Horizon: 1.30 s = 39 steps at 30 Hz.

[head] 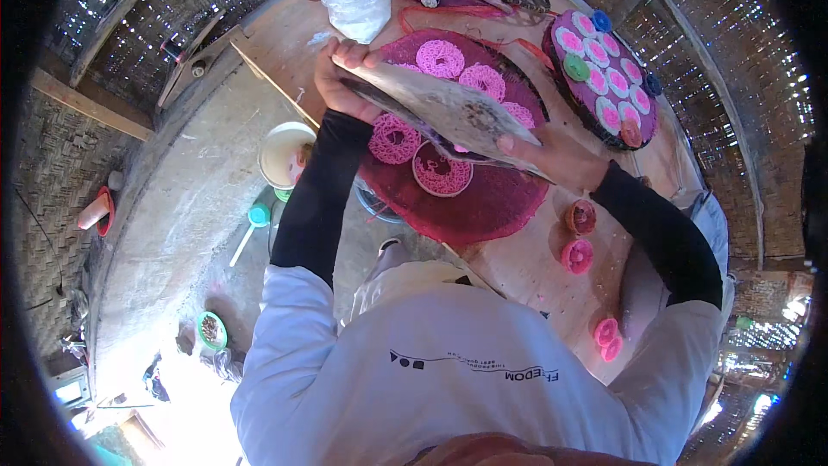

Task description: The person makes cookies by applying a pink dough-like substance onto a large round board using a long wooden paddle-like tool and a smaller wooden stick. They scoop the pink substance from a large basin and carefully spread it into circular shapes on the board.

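Both of my hands grip a long, worn, pale wooden slab (pixel 446 94) with a dark edge or second layer beneath it. My left hand (pixel 346 81) holds its far left end, fingers curled over the top. At the near right end is my right hand (pixel 566 154), its thumb on the upper face. The slab is tilted above a round, magenta cloth-covered tray (pixel 466 207) and hides part of it. Several rings of pink strands lie on the tray, among them a lacy ring (pixel 394 138) at the left. Below the slab, a white-rimmed round mould (pixel 443 168) contains pink strands.
A second round tray (pixel 601 81) at the right bears several pink-and-white rounds. A white plastic bag (pixel 356 5) stands at the back. Pink round moulds (pixel 577 255) sit on the wooden table (pixel 530 278). Left, a pale bucket (pixel 284 154) and a green-handled tool (pixel 259 215) are lower down.
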### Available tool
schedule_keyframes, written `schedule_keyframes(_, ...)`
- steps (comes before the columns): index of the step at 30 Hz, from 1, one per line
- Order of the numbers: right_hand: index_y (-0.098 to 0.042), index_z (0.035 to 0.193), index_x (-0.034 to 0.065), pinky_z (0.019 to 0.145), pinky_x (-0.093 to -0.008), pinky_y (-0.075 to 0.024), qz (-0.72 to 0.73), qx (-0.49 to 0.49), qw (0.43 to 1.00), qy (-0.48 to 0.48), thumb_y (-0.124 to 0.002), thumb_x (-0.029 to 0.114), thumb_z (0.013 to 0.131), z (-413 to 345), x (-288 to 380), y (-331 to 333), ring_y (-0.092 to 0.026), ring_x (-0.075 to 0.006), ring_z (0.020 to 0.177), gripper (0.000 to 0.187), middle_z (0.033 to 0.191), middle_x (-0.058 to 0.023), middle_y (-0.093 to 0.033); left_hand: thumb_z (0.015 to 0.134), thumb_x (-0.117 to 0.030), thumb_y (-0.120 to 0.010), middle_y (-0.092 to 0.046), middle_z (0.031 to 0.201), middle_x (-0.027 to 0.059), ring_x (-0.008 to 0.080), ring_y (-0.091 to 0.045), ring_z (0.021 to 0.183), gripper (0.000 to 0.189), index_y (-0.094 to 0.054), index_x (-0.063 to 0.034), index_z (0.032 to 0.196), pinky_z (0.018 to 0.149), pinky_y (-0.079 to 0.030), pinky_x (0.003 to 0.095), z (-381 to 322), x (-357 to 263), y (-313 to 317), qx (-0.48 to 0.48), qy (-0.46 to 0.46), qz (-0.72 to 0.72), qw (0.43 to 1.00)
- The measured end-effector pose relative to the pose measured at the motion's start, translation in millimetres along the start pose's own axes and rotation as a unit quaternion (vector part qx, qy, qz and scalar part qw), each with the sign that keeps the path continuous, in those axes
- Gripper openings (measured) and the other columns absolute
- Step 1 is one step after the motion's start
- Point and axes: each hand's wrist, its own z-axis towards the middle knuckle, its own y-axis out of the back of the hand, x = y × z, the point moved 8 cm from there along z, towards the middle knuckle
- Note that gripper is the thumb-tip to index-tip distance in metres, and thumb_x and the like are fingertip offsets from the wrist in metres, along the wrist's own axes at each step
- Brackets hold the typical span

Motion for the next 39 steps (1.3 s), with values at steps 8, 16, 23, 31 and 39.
schedule_keyframes(8,-0.057,0.064,-0.0015,0.040,-0.0254,-0.0379,0.059,0.037,0.997,-0.038,-0.045,0.067,0.073,7,3,-28,-0.049,-0.0113,0.044,0.070,0.051,-0.0038,-0.049,0.081,-0.021,-0.047,-0.038,0.058,-0.0031,0.0129,-0.039,0.059,0.020,-0.039,-0.0131,0.064,0.063,-0.037,0.0278,-14,-23,-1,-0.022,-0.015,0.032,0.999)
schedule_keyframes(16,-0.057,0.067,0.0001,0.039,-0.0230,-0.0379,0.038,0.068,0.994,-0.072,-0.042,0.065,0.076,-17,-3,-9,-0.048,-0.0094,0.043,0.067,0.052,-0.0043,-0.050,0.080,-0.043,-0.046,-0.052,0.078,0.0046,0.0208,-0.049,0.078,0.039,-0.050,-0.0056,0.088,0.077,-0.040,0.0338,-27,9,4,-0.080,0.007,0.074,0.994)
schedule_keyframes(23,-0.056,0.084,-0.0001,0.043,-0.0219,-0.0409,0.191,0.012,0.982,0.005,-0.040,0.055,0.083,-35,9,9,-0.053,-0.0098,0.049,0.057,0.061,-0.0053,-0.055,0.069,-0.051,-0.064,-0.043,0.122,0.0125,0.0250,-0.041,0.112,0.078,-0.035,-0.0036,0.124,0.093,-0.036,0.0367,-32,37,-47,0.062,0.099,0.267,0.957)
schedule_keyframes(31,-0.036,0.127,0.0080,0.099,-0.0362,-0.0268,-0.197,-0.133,0.904,0.355,-0.060,0.033,0.075,-3,42,-36,-0.034,-0.0283,0.120,0.062,0.127,-0.0172,-0.039,0.068,-0.010,-0.067,-0.057,0.099,0.0094,0.0191,-0.054,0.090,0.037,-0.053,-0.0004,0.100,0.079,-0.043,0.0338,-48,44,-108,0.143,-0.014,0.688,0.711)
schedule_keyframes(39,-0.017,0.134,0.0050,0.103,-0.0385,-0.0175,-0.233,-0.072,0.892,0.382,-0.064,0.041,0.069,34,26,-73,-0.024,-0.0300,0.126,0.089,0.136,-0.0183,-0.023,0.068,-0.009,-0.068,-0.057,0.096,0.0076,0.0171,-0.054,0.089,0.037,-0.052,0.0000,0.101,0.079,-0.043,0.0309,-62,23,-86,0.016,0.006,0.685,0.728)
